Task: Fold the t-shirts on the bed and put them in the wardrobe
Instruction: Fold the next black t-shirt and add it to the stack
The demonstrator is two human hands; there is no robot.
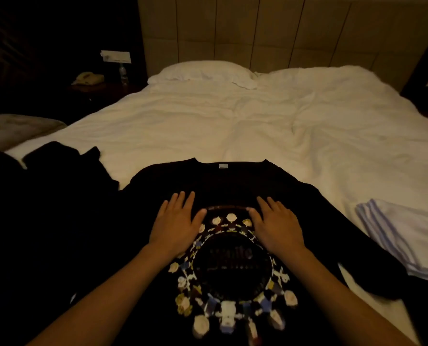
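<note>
Two bare forearms are seen reaching forward from the bottom edge over a black t-shirt (233, 186) that is laid flat, front up, on the near part of the bed (208, 126), its collar turned toward the headboard (270, 28). A ring of small cartoon figures is printed on the chest around a dark circle with blurred lettering that cannot be read. The left hand (175, 226) is laid palm down on the shirt just left of the print's top, its fingers straight and held close together, the thumb spread out to the side. The right hand (275, 226) is laid flat in the same way just right of the print, fingers straight and slightly parted, thumb pointed inward. Nothing is pinched by either hand.

More dark clothing (65, 161) is heaped on the bed to the left of the shirt. A folded white cloth with blue stripes (405, 236) is set near the shirt's right sleeve. A white pillow (203, 72) is placed at the head of the bed. A telephone (88, 78) and a bottle (123, 72) are dimly made out on the nightstand at far left.
</note>
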